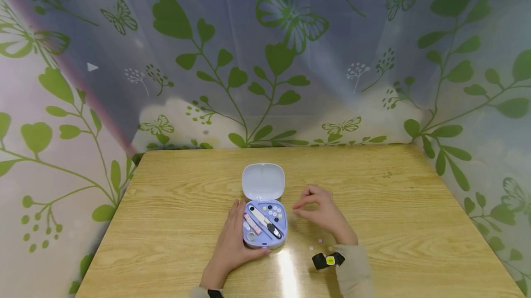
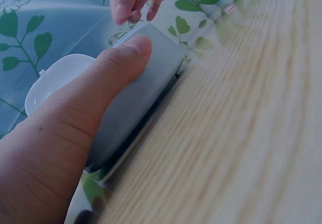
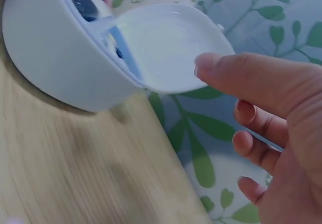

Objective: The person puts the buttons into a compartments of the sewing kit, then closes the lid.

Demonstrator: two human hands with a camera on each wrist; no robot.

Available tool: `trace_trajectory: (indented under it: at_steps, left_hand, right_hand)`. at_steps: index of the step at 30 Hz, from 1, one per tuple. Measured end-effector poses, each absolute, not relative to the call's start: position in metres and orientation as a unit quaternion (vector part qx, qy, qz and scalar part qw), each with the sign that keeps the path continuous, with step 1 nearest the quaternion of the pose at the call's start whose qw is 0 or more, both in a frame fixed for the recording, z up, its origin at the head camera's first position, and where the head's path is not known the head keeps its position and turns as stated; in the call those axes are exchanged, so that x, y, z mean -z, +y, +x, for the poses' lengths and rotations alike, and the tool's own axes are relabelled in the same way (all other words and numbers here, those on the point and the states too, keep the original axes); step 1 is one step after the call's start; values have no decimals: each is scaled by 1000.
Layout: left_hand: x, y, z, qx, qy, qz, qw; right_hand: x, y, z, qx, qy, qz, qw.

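Note:
A small sewing box stands on the table with its white lid raised at the back. Its lilac tray holds several small buttons, a white and black scissors-like tool, a pink strip and a round metallic ring. My left hand grips the box, fingers along its left side and thumb across the front wall. Just right of the box hovers my right hand, thumb and index tips close together. I see nothing between them; in the right wrist view the index finger is hidden.
Small pale buttons lie loose on the wooden table, near the right wrist's black strap. A curtain with green leaves and butterflies hangs behind the table and along both sides.

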State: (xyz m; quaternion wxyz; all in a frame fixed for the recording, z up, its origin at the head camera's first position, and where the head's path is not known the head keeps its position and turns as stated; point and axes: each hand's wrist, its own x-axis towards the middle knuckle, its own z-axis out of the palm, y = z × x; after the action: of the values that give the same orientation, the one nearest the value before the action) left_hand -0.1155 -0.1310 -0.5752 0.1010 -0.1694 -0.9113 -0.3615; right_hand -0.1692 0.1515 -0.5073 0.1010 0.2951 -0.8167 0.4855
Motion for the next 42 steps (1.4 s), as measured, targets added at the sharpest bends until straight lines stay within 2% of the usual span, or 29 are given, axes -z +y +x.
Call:
trace_trajectory:
  at_steps: [7,15,23,26,33,38,42]
  left_hand:
    - [575,-131,-116,360,-912,-170,98]
    - [577,-131,-116,359,-913,-168,102]
    - [575,-132,-116,360,-912,-170,99]
    - [576,-132,-117,360,-912,-169,99]
    - [574,-132,-116,364,-911,-167,98]
    - [574,-131,-115,366,-910,-166,97]
    - [575,-132,-115,367,-911,-165,97]
  right_hand:
    - [473,166,-145,-507,-813,268,96]
    - [521,196,-149,-501,-816,268,103]
    - [542,214,-135,-528,-827,192,-6]
    - [546,217,-132,-546,-818,176,-29]
    - [555,221,-132,-524,-821,226,-10]
    - [559,222,-129,-495,-836,238,-16]
    - [557,217,-125,-493,-834,247,1]
